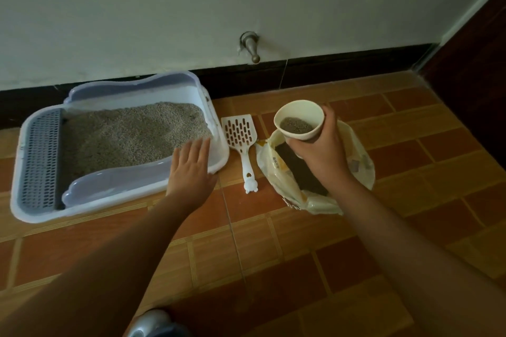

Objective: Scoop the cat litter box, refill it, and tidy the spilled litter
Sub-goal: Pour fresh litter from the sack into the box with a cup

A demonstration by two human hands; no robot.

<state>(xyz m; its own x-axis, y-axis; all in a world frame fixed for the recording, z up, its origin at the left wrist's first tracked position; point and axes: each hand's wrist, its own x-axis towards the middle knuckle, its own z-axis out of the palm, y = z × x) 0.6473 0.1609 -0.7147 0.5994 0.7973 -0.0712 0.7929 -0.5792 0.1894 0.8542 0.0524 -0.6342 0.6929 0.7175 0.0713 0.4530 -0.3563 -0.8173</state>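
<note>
On the orange tiled floor (273, 241), along the wall, we log the pale lilac plastic litter box (137, 90), long axis parallel to the wall, grey granules inside. It lies left of our right hand (323, 153), which grasps a cream round cup (304, 112) of grey litter above the open yellowish litter bag (361, 161). A white slotted scoop (241, 134) lies between. Our left hand (191, 167), the nearer one, is released, fingers straight, over the box's near right corner. Judgement: the cup must go leftward to pour.

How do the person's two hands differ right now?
The left hand lies flat, fingers straight, over the near rim of the litter box; the right hand curls round a cup. The left hand holds nothing; the right hand holds the cup, part-filled with litter, above the open bag. Both are bare.
</note>
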